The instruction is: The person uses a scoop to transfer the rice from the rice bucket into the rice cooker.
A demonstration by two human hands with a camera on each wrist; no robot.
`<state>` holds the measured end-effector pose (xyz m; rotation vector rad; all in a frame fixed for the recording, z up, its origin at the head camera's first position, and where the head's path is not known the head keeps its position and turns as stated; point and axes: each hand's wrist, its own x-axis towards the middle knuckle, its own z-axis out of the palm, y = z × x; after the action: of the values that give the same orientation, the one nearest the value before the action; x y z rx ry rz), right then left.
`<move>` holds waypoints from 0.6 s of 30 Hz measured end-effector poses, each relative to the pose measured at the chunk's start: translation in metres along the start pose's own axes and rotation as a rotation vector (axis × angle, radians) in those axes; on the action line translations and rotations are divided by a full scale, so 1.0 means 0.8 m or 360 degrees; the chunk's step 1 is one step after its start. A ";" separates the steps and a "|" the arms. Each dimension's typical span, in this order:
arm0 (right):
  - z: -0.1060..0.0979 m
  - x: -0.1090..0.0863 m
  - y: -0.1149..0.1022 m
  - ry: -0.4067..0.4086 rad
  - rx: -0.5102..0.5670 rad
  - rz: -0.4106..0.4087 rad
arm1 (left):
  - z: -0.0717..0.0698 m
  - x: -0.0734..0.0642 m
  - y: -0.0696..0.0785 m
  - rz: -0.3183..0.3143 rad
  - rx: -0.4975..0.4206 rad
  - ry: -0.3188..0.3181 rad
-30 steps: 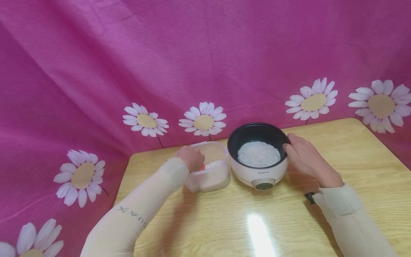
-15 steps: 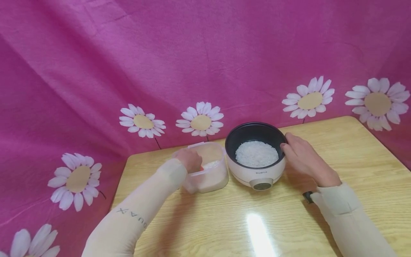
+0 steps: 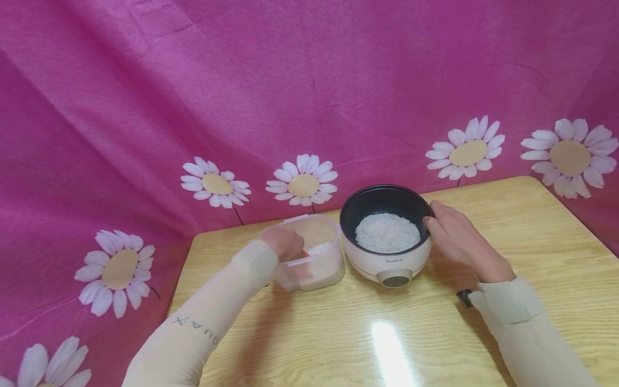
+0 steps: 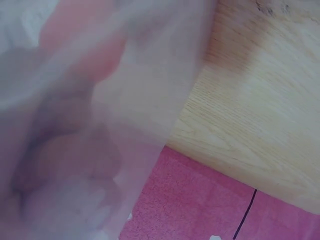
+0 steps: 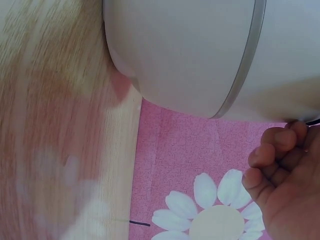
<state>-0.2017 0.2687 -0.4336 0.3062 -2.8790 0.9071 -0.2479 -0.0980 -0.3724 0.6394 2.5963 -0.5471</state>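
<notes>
My left hand [image 3: 284, 243] reaches down into a translucent plastic container [image 3: 329, 271] with white rice [image 3: 319, 249] in it. Through the cloudy wall, the left wrist view shows its curled fingers [image 4: 75, 155] gripping a red scoop [image 4: 82, 42]; the scoop's far end is blurred. Just right of the container stands a white rice cooker [image 3: 360, 262], lidless, its black inside holding a round bed of rice [image 3: 388, 233]. My right hand [image 3: 456, 234] holds the cooker's right rim, thumb at the edge, and in the right wrist view its curled fingers [image 5: 277, 137] meet the rim from outside.
Both vessels stand near the back edge of a light wooden table [image 3: 329, 333]. Behind it and along the left hangs a pink cloth [image 3: 309, 80] printed with daisies. The cooker's dial [image 3: 396, 279] faces me.
My left hand has sunk slightly lower and to the left within the container, and less of the red scoop shows. The right hand stays on the cooker's rim.
</notes>
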 end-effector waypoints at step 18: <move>0.000 -0.001 -0.001 -0.0003 -0.0010 0.0028 | 0.007 0.007 -0.001 0.0026 -0.0227 0.0091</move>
<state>-0.2006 0.2679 -0.4334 0.2816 -2.8903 0.9006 -0.2514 -0.0995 -0.3796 0.6368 2.6521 -0.3392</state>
